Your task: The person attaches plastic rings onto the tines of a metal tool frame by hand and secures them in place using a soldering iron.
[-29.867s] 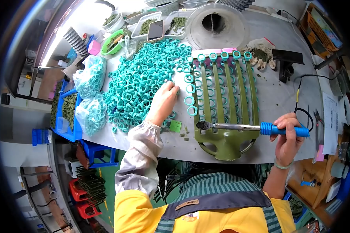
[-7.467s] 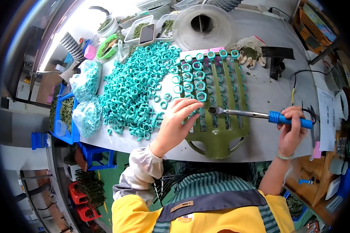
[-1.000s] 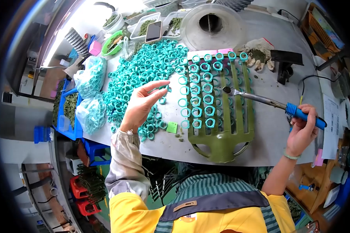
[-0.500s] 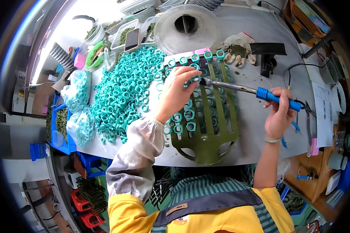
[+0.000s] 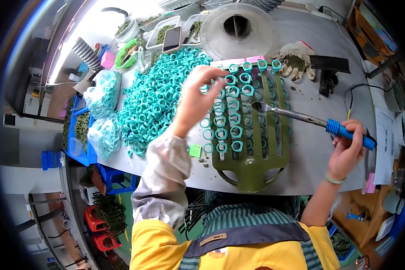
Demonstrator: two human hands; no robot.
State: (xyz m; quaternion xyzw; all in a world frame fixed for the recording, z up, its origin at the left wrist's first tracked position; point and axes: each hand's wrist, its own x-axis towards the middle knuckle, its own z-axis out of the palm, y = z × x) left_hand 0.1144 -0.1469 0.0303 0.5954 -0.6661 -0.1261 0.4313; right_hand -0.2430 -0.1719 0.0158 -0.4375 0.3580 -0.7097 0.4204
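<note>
My left hand [image 5: 202, 92] hovers between the heap of teal rings [image 5: 150, 108] and the upper left of an olive-green slatted frame [image 5: 252, 167]. Its thumb and fingers are apart, with nothing visible between them. Rows of teal rings sit on the frame's left slats, and more run along its top edge. On the right, my right hand [image 5: 346, 150] is closed around the blue handle of a tool [image 5: 301, 117] with a metal shaft. The dark cupped tip of the tool is over the middle slats, below and right of my left hand.
A clear round cover [image 5: 211, 33] with a dark opening stands behind the frame. Beside it lie a stained glove [image 5: 297, 63] and a black stand [image 5: 326, 81]. A phone [image 5: 172, 39], green bowl [image 5: 127, 54], bagged rings [image 5: 104, 96] and green note [image 5: 195, 150] surround the heap.
From beside the tool tip, my left hand has drawn back up and left, its fingers opening. One more ring sits on the third slat than a second ago. The camera view has shifted.
</note>
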